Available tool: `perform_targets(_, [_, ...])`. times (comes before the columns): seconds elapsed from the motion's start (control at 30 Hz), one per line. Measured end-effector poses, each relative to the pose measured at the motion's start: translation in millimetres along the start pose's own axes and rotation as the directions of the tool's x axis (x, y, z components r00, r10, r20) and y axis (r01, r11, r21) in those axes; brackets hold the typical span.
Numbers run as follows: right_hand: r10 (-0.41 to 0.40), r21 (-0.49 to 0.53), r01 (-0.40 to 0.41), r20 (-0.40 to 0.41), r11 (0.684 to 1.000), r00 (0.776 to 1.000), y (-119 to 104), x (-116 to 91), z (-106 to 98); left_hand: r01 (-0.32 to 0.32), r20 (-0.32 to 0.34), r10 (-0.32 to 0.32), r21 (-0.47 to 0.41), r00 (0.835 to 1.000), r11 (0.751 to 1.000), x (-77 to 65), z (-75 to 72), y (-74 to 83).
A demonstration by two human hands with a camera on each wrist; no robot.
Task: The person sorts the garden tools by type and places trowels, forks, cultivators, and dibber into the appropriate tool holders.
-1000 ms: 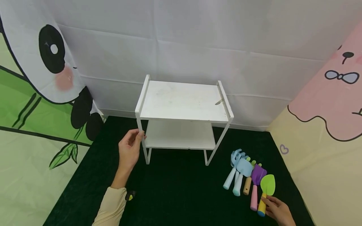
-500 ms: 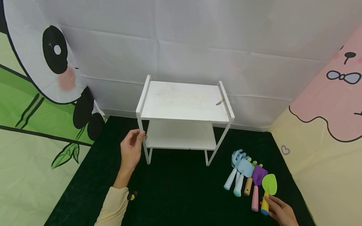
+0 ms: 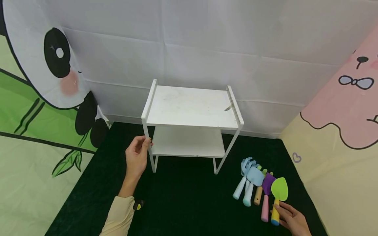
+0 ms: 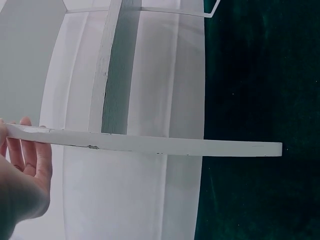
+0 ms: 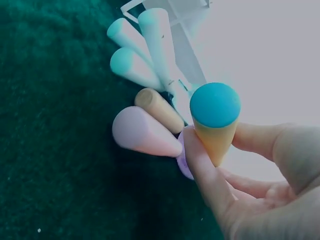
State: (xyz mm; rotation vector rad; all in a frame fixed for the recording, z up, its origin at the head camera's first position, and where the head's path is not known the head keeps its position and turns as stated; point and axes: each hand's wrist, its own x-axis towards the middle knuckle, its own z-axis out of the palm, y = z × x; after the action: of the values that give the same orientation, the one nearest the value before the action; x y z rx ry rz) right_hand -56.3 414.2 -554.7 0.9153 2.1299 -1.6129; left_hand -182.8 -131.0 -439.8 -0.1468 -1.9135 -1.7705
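A small white two-tier shelf (image 3: 189, 106) stands against the back wall. My left hand (image 3: 136, 157) grips its left front leg (image 3: 146, 130) between thumb and fingers; the left wrist view shows the fingers (image 4: 43, 162) around the white bar. At the lower right, my right hand (image 3: 293, 219) pinches the yellow handle (image 5: 214, 135) of a toy trowel. The trowel (image 3: 279, 189) has a light-green blade pointing away from me and a blue handle end. Its blade overlaps the edge of a purple toy shovel (image 3: 267, 183) with a pink handle.
Left of the purple shovel lie a wooden-handled tool (image 3: 258, 196) with green prongs, a light-blue shovel (image 3: 255, 176) and a light-blue rake (image 3: 245, 164). Dark green cloth (image 3: 183, 203) covers the surface. A white wall (image 3: 200, 42) and printed side panels (image 3: 333, 157) enclose it.
My right hand has shifted the trowel slightly, its blade moving away from me and the handle standing a little straighter. My left hand keeps its grip on the shelf leg.
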Motion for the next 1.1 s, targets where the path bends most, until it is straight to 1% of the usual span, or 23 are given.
perform_targets(0.27, [-0.036,-0.057,0.036,0.011,0.998,0.999,-13,-10,6,0.044,0.013,-0.043,-0.019,0.999,0.999,-1.1,-0.8,0.9])
perform_targets(0.47, [-0.080,-0.135,0.083,0.024,0.987,0.996,-26,-18,11,0.041,0.015,-0.041,-0.028,0.999,0.999,-1.1,-1.2,0.3])
perform_targets(0.57, [-0.095,-0.159,0.098,0.028,0.982,0.995,-33,-22,14,0.037,0.016,-0.037,-0.020,0.999,0.999,-1.1,-1.2,0.4])
perform_targets(0.77, [-0.129,-0.137,0.134,0.044,0.981,0.991,-50,-36,25,0.042,0.012,-0.042,-0.019,0.999,0.999,-1.8,-1.7,1.2])
perform_targets(0.87, [-0.140,-0.145,0.144,0.038,0.979,0.989,-58,-42,29,0.045,0.009,-0.045,-0.019,0.999,0.999,-1.5,-1.8,-1.6])
perform_targets(0.9, [-0.144,-0.151,0.149,0.038,0.977,0.989,-60,-43,30,0.038,0.009,-0.037,-0.024,0.999,0.999,-1.1,-2.0,-5.8])
perform_targets(0.93, [-0.146,-0.157,0.151,0.038,0.976,0.988,-62,-44,31,0.039,0.009,-0.038,-0.022,0.999,0.999,-0.9,-1.9,-6.4])
perform_targets(1.1, [-0.166,-0.176,0.172,0.049,0.969,0.985,-71,-52,36,0.019,0.009,-0.019,-0.031,1.000,0.999,-0.7,-1.1,-2.8])
